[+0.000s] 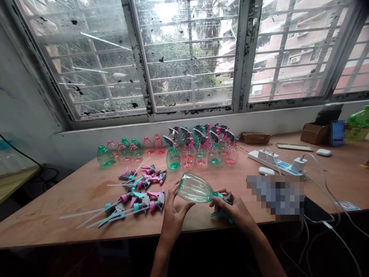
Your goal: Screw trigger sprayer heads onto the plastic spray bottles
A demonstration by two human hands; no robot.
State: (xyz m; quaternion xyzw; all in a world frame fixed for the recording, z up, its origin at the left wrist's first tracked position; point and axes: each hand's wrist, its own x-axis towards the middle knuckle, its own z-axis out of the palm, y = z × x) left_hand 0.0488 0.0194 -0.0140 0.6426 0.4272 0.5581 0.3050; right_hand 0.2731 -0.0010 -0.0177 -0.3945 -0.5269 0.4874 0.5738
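Observation:
My left hand (pixel 173 209) cups the rounded body of a clear green spray bottle (pixel 195 188) that lies on its side just above the wooden table (pixel 72 188). At the bottle's neck, my right hand (pixel 234 209) is closed round a grey and teal trigger sprayer head (pixel 225 204). To the left lies a pile of loose sprayer heads (pixel 138 192) with long white dip tubes. Behind them stand bare bottles (pixel 123 151) in green and pink. Several bottles with sprayers fitted (pixel 201 148) stand in a cluster at the back centre.
A white power strip (pixel 276 161) with plugged chargers and trailing cables lies to the right. A phone (pixel 294 146), white earbud cases (pixel 323 152), cardboard boxes (pixel 314 132) and a blurred patch (pixel 276 196) sit on the right side. A barred window runs along the back.

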